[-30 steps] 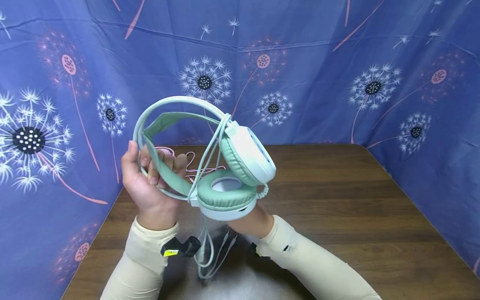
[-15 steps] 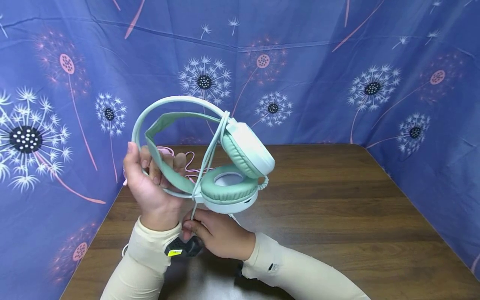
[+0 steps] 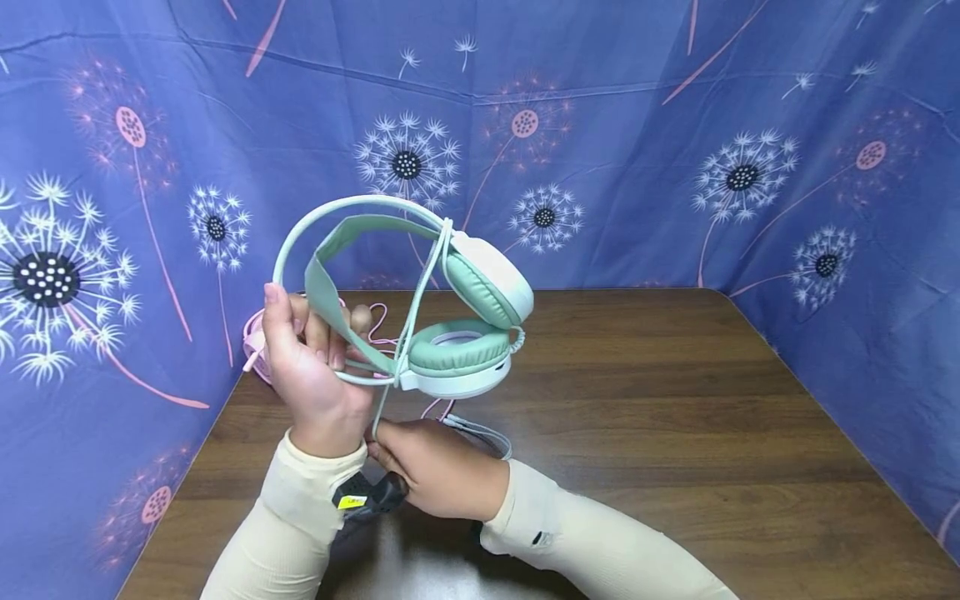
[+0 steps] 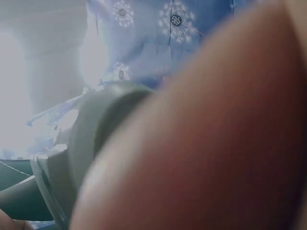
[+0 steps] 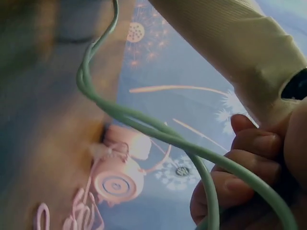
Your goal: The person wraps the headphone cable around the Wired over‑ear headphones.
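Note:
Mint-green and white headphones [image 3: 491,283] are held up sideways above the table, ear cups to the right. My left hand [image 3: 326,396] grips the headband at its left side. The green cable [image 3: 416,317] is wound around both ends of the headband near the cups. Below the lower cup, beside my left wrist, my right hand [image 3: 442,471] pinches a length of this cable. In the right wrist view, two cable strands [image 5: 144,127] run past curled fingers. A blurred ear cup [image 4: 88,139] shows in the left wrist view, partly hidden by my hand.
Pink headphones [image 3: 257,343] with a pink cable [image 3: 382,321] lie at the table's back left, partly hidden behind my left hand. A loop of pale cable [image 3: 483,433] shows beyond my right hand. Blue dandelion-patterned cloth [image 3: 600,167] surrounds the brown wooden table [image 3: 675,400].
My right hand has come from behind the lower ear cup to beside my left wrist, drawing the cable. The hanging plugs have left view. The headphones have shifted and tilted slightly.

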`<move>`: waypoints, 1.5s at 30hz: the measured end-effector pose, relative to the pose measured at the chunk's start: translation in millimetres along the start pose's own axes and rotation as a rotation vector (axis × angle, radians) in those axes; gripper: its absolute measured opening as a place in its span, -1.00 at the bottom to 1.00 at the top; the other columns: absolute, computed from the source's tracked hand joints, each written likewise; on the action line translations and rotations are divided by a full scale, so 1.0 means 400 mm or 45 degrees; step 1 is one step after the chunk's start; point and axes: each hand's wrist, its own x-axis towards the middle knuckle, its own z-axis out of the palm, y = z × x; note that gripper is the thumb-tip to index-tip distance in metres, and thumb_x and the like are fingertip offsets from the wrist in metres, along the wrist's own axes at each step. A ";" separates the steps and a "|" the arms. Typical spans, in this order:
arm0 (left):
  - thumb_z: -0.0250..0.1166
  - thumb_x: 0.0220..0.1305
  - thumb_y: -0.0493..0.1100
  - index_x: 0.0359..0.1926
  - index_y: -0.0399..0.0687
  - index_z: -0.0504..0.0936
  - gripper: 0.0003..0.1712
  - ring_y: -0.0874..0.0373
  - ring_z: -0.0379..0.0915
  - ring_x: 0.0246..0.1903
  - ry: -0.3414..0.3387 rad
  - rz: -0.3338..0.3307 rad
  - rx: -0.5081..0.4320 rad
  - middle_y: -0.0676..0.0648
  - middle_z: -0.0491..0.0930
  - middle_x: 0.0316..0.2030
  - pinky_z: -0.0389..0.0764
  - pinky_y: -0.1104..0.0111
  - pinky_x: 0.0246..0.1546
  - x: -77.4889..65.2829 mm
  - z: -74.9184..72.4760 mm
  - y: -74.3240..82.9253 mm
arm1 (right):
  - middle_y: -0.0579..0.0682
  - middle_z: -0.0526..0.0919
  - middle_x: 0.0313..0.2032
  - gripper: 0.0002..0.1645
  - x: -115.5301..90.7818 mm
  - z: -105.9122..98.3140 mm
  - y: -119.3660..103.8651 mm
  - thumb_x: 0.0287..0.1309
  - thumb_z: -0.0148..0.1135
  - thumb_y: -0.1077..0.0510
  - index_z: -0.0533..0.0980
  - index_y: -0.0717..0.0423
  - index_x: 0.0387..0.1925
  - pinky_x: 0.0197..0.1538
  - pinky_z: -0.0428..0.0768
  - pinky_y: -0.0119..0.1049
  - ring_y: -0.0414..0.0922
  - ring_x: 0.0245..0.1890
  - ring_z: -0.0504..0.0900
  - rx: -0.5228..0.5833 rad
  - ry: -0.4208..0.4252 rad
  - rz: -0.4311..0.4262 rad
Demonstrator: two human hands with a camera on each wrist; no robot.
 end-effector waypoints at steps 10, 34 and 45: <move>0.15 0.56 0.02 -0.63 -0.06 0.18 -0.40 0.21 0.05 -0.82 -0.018 0.099 0.109 0.05 0.04 -0.83 0.61 0.29 -0.54 0.000 -0.009 -0.005 | -0.26 0.52 -0.46 -0.81 -0.003 -0.060 -0.010 0.58 0.02 0.02 0.45 -0.07 -0.24 -0.34 0.58 -0.34 -0.32 -0.43 0.58 -0.270 -0.076 -0.069; 0.05 0.62 0.08 -0.62 0.00 0.17 -0.39 0.24 -0.10 -0.80 -0.012 -0.175 -0.017 0.06 0.02 -0.82 0.55 0.34 -0.48 -0.017 0.001 -0.010 | -0.31 0.49 -0.56 -0.85 -0.009 -0.075 -0.023 0.46 0.11 0.07 0.47 -0.09 -0.31 -0.53 0.49 -0.34 -0.33 -0.58 0.52 -0.567 -0.069 -0.164; 0.05 0.62 0.02 -0.66 -0.04 0.15 -0.37 0.19 0.40 -0.82 -0.002 0.096 0.320 0.04 0.08 -0.85 0.43 0.43 -0.78 -0.006 -0.008 -0.025 | -0.26 0.33 -0.61 -0.67 -0.054 -0.157 -0.074 0.48 0.10 0.02 0.36 -0.06 -0.47 -0.65 0.30 -0.35 -0.30 -0.67 0.36 -0.555 0.090 -0.196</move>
